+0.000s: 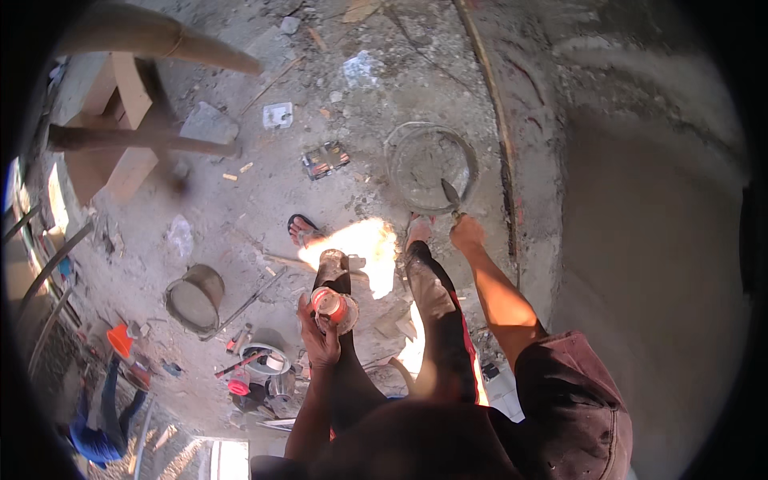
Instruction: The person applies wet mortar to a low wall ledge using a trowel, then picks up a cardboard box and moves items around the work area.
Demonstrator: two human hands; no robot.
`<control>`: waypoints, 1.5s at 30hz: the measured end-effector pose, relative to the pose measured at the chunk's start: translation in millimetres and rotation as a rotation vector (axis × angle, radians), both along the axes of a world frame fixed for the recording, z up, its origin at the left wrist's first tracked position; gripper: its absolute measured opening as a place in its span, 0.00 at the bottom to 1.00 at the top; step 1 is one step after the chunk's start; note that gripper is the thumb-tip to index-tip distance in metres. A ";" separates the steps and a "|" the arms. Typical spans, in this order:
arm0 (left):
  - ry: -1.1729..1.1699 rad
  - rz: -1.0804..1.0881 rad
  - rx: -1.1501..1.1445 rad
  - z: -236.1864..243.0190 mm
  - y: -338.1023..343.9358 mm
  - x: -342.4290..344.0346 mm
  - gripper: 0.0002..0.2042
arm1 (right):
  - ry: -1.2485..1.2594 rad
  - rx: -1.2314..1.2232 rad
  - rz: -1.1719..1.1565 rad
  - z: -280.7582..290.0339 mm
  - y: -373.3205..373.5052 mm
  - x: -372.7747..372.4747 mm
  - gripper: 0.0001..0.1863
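Note:
My right hand [468,234] is closed round the handle of a small pointed trowel [450,192]. Its blade reaches over the near rim of a round grey basin [390,154], which has grey mortar inside. Above my left leg, my left hand [322,342] grips a red round object [329,304] coated in grey-brown muck; its exact kind cannot be made out. My sandalled feet are on the dusty ground, the right one close to the basin.
A grey bucket [194,298] stands at left, near a tub [265,358] and tools. Cardboard [132,174] and wooden poles [160,38] lie far left. A long stick [494,104] runs beside the right wall [640,264]. Another person [100,436] is at lower left.

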State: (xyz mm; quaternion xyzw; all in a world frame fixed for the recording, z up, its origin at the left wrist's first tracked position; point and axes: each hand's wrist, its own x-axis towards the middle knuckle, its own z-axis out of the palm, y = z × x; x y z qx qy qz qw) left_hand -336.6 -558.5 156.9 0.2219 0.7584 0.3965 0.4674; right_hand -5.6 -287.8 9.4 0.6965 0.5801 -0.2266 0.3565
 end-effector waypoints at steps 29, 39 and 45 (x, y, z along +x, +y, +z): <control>-0.060 0.687 0.190 218.5 -113.3 -129.2 0.34 | 0.597 -0.489 0.039 401.3 -78.6 -162.5 0.24; -0.122 1.311 0.341 217.8 -197.9 -215.6 0.27 | 0.726 -0.651 0.331 380.8 -41.0 -335.8 0.30; -0.243 1.399 0.321 213.6 -178.9 -274.1 0.30 | 1.310 -0.907 0.716 294.2 -3.6 -437.0 0.28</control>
